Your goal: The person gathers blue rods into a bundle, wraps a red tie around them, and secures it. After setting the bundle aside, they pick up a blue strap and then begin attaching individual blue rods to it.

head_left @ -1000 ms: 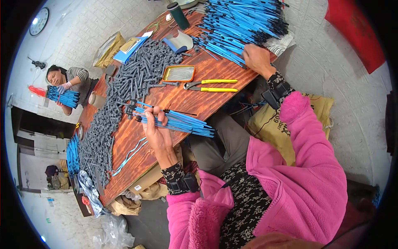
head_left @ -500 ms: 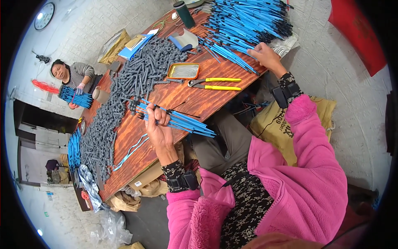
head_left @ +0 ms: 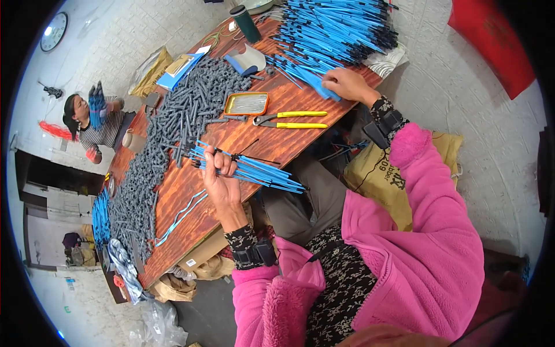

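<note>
Holding a bundle of blue rods (head_left: 254, 170) in our left hand (head_left: 222, 182), we keep the fingers clenched around it near its black-tipped end; the bundle lies slanted above the near edge of the wooden table (head_left: 243, 136), its free ends pointing toward our lap. Our right hand (head_left: 347, 85) rests palm down at the near fringe of the large heap of blue rods (head_left: 332, 37), fingers curled over a few of them; whether any are truly pinched we cannot tell.

Items on the table, listed:
- large heap of blue rods, far right end, black tips fanned outward;
- yellow-handled pliers (head_left: 292, 120), lying flat between our two hands, jaws toward the left;
- orange-rimmed tray (head_left: 247, 103), just beside the pliers, shallow, with thin metal pieces inside;
- long drift of grey tubes (head_left: 173, 133), running down the left side of the table and touching the tips of the held bundle;
- dark green bottle (head_left: 245, 24), upright at the far end;
- loose blue cords (head_left: 180, 214), lying on bare wood near the front edge.

Off the table: a tan sack (head_left: 378, 173) beside our right knee; a second person (head_left: 95, 124) seated at the far left, raising another blue bundle; a wall clock (head_left: 53, 32) upper left. We wear pink sleeves and dark wrist straps.
</note>
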Tool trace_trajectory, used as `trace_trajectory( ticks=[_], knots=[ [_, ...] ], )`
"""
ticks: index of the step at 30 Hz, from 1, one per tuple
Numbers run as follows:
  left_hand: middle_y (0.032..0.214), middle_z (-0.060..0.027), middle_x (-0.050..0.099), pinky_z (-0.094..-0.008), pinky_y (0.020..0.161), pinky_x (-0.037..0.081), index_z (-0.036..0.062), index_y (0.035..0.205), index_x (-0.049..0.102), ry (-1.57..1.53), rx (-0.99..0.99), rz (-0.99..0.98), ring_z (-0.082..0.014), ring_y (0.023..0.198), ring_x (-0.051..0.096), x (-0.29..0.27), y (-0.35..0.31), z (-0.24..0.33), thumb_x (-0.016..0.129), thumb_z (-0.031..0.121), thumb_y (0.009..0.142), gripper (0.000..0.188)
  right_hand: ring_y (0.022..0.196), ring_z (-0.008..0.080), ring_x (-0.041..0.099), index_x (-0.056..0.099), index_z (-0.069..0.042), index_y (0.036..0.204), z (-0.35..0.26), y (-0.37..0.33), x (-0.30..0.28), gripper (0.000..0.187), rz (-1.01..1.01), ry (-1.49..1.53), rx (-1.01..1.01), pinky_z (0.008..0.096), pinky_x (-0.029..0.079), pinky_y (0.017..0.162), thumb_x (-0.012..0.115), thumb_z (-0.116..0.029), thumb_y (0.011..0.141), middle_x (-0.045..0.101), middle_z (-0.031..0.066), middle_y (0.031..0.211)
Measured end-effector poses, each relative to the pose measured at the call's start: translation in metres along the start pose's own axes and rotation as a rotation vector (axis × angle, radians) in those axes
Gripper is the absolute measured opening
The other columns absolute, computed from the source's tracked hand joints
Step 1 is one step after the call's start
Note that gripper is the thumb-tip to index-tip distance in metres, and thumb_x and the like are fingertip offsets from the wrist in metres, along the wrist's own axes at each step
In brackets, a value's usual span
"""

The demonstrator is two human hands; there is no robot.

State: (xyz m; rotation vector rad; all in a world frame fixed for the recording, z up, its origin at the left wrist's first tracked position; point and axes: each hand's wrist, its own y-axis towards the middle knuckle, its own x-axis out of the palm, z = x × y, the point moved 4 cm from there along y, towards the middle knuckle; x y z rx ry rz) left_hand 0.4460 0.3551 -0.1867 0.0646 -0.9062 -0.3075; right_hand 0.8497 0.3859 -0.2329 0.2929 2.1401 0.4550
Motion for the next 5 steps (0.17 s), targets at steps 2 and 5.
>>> trace_trajectory(
  ticks=[2, 5],
  knots=[
    [0.074, 0.0028, 0.042, -0.0221, 0.056, 0.033, 0.0049, 0.114, 0.054, -0.018, -0.002, 0.011, -0.0081, 0.063, 0.038, -0.004, -0.002, -0.001, 0.049, 0.021, 0.102, 0.021, 0.084, 0.0316, 0.064, 0.066, -0.008, 0.088, 0.002, -0.001, -0.010, 0.027, 0.063, -0.089, 0.064, 0.0442, 0.050, 0.069, 0.063, -0.035, 0.086, 0.067, 0.0123, 0.089],
    [0.074, 0.0028, 0.042, -0.0228, 0.056, 0.034, 0.0048, 0.118, 0.053, -0.002, 0.002, -0.009, -0.0080, 0.064, 0.039, -0.012, -0.005, 0.004, 0.051, 0.022, 0.101, 0.024, 0.085, 0.0321, 0.064, 0.066, -0.006, 0.090, 0.010, -0.006, -0.036, 0.024, 0.187, -0.264, 0.187, 0.0438, 0.050, 0.070, 0.060, -0.029, 0.089, 0.066, 0.0146, 0.088]
  ],
)
